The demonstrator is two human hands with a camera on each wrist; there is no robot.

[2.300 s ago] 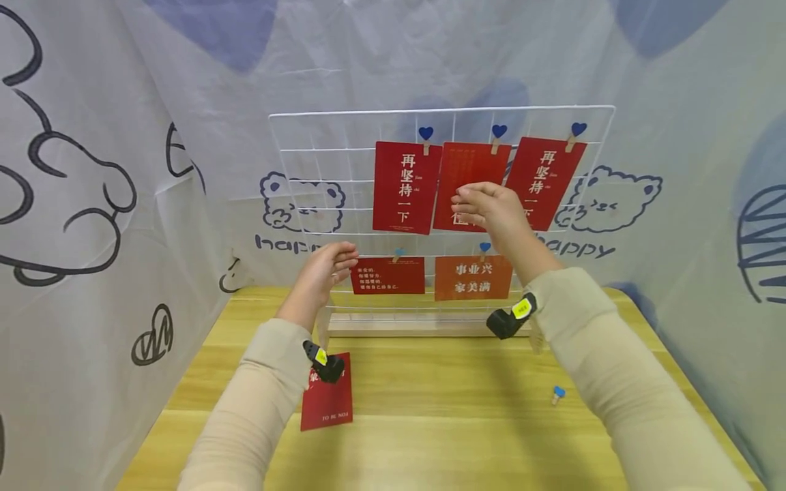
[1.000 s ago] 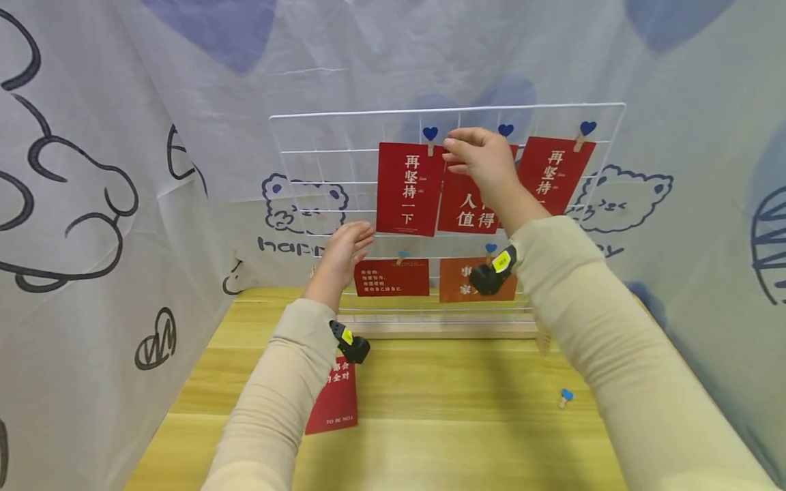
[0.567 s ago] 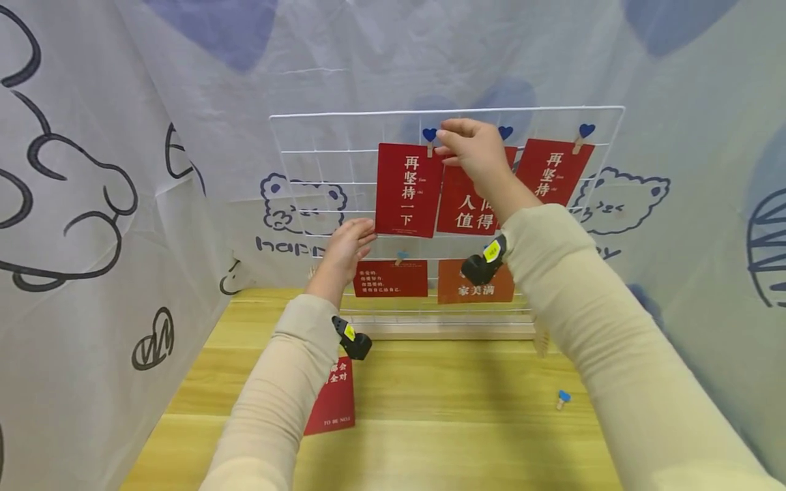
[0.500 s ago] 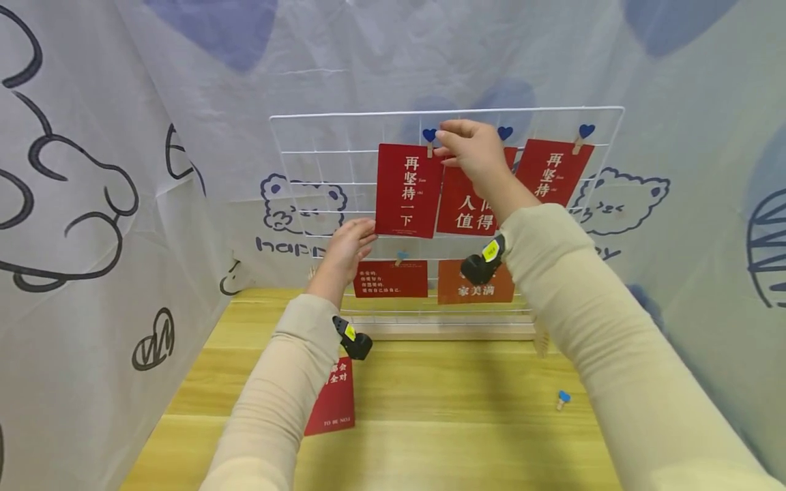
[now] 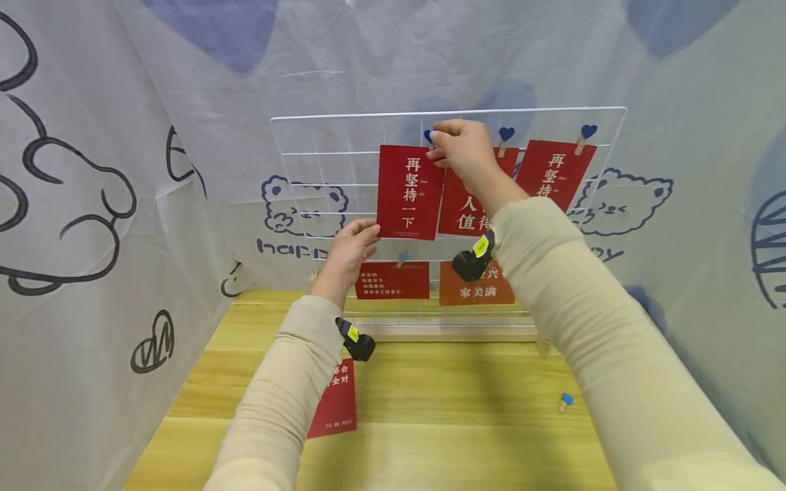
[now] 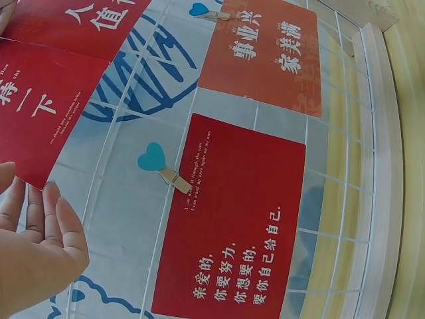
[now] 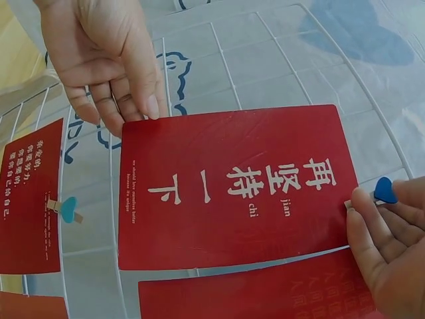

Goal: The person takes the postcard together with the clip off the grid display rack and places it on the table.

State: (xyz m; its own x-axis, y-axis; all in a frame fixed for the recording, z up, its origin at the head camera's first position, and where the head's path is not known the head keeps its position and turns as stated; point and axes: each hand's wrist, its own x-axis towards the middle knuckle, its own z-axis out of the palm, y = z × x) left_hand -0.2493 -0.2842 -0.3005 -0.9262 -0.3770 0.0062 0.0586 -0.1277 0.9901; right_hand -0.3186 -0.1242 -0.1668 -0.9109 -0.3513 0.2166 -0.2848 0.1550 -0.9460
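Note:
My left hand (image 5: 351, 251) pinches the lower left corner of a red card (image 5: 405, 194) with white lettering, which hangs on a white wire grid (image 5: 319, 153). At that card's upper right corner, the thumb and fingers of my right hand (image 5: 468, 151) grip a small wooden clothespin with a dark blue heart (image 7: 385, 191). The hand partly hides the clothespin. In the right wrist view the card lies flat before the wires, one hand at each end. Just right of it hangs a second red card (image 5: 460, 204), partly covered by my right hand.
A third, tilted red card (image 5: 549, 177) hangs at the grid's right end. Lower down are a red card (image 6: 232, 232) and an orange card (image 6: 262, 56), each clipped. On the wooden table (image 5: 454, 423) lie a red card (image 5: 336, 406) and a blue-heart clothespin (image 5: 565, 401).
My right hand has risen from in front of the middle card and moved left onto the clothespin. My left hand has moved up and right to the card's lower corner.

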